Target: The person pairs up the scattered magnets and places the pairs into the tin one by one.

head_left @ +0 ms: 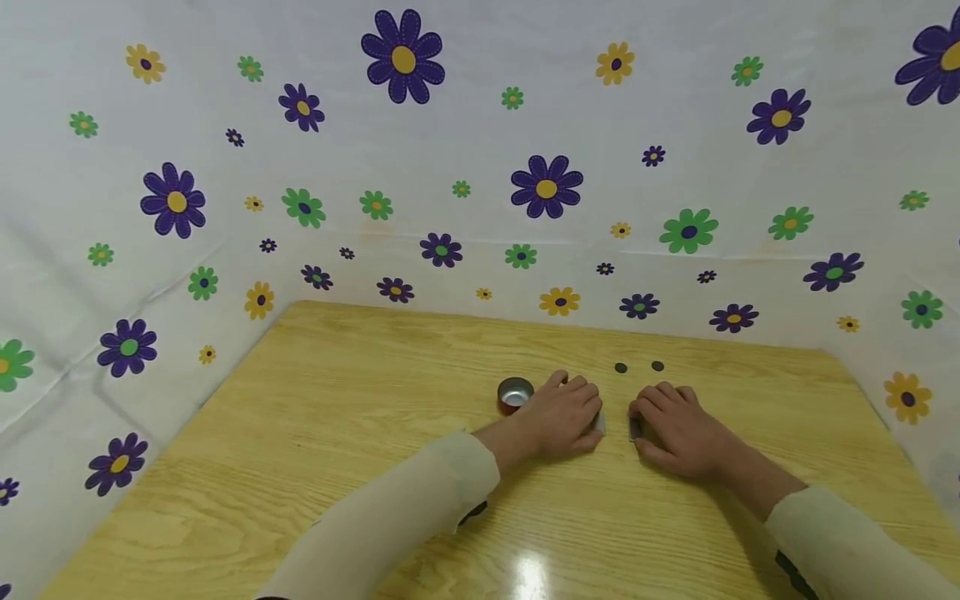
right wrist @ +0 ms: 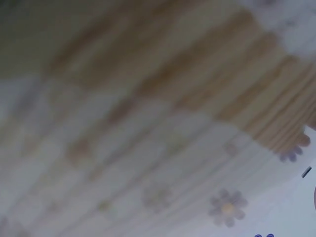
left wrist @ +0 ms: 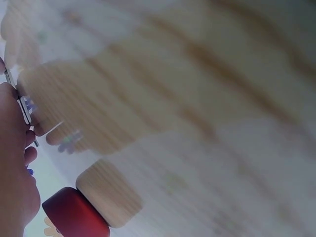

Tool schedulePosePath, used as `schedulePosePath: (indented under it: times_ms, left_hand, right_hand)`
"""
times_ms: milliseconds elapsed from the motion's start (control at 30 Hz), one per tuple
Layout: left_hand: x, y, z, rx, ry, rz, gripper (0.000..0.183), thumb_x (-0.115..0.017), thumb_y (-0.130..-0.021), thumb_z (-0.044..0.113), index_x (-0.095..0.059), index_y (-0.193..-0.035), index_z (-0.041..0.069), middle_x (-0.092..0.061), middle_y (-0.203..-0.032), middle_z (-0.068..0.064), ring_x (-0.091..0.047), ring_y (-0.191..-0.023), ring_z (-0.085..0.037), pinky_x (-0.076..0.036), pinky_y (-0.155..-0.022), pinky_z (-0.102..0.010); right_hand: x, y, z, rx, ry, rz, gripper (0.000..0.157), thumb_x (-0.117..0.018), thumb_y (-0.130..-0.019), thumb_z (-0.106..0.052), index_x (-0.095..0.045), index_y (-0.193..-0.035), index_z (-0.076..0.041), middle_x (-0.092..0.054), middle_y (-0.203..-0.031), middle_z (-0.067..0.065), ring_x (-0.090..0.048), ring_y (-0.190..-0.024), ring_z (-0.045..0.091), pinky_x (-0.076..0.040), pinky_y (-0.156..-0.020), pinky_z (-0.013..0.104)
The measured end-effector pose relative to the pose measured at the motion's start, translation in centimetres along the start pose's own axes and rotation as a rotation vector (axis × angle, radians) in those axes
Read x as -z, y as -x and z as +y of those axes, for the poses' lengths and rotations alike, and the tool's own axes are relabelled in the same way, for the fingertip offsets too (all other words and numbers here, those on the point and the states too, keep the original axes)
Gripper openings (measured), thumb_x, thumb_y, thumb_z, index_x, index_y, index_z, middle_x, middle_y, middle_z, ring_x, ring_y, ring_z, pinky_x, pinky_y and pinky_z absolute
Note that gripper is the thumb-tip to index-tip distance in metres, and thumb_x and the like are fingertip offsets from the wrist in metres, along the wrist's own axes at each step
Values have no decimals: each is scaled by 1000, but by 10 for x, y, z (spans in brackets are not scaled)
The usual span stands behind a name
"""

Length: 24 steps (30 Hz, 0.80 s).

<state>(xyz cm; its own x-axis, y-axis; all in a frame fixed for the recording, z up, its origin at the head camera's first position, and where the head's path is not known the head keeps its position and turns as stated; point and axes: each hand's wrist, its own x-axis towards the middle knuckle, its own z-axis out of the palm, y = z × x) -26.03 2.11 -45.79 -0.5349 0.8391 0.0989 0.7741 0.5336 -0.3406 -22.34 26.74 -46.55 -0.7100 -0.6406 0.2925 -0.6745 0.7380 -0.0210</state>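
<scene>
My left hand (head_left: 558, 418) holds a small flat piece (head_left: 598, 422), grey and pale at its edge, between thumb and fingers. Its thin edge (left wrist: 23, 109) shows dark and silvery in the left wrist view, largely covered by the hand (left wrist: 15, 163). Facing it across a short gap, my right hand (head_left: 681, 432) pinches a small dark piece (head_left: 635, 427) with a light rim; I cannot tell what kind of thing it is. Just left of the left hand stands a small round red cup (head_left: 515, 394) with a silvery inside. The red cup (left wrist: 76, 215) also shows in the left wrist view.
Two small dark discs (head_left: 621, 367) lie side by side beyond the hands. One small dark disc (right wrist: 306, 172) appears edge-on in the right wrist view. A white flowered cloth (head_left: 457, 158) rises behind and beside the glossy wooden table (head_left: 337, 400).
</scene>
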Motion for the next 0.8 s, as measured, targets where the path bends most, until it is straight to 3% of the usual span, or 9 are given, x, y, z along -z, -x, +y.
schedulePosePath:
  times_ms: [433,800]
  left_hand:
    - [4,0,-1,5,21,-13,42,-38,-104,50,-60,-120,19,-57,-123,4,-49,-115,-15,-36,-100,-39]
    - [7,1,0,-18,23,23,39,-39,-104,49,-60,-117,19,-57,-120,5,-50,-112,-14,-36,-96,-36]
  right_hand:
    - [-1,-5,-2,-3,2,13,26,-62,-88,-29,-58,-110,-15,-53,-107,-1,-43,-97,17,-32,-83,40]
    - [1,-5,-5,-12,11,14,26,-62,-88,-30,-58,-108,-14,-53,-106,0,-44,-96,18,-33,-83,42]
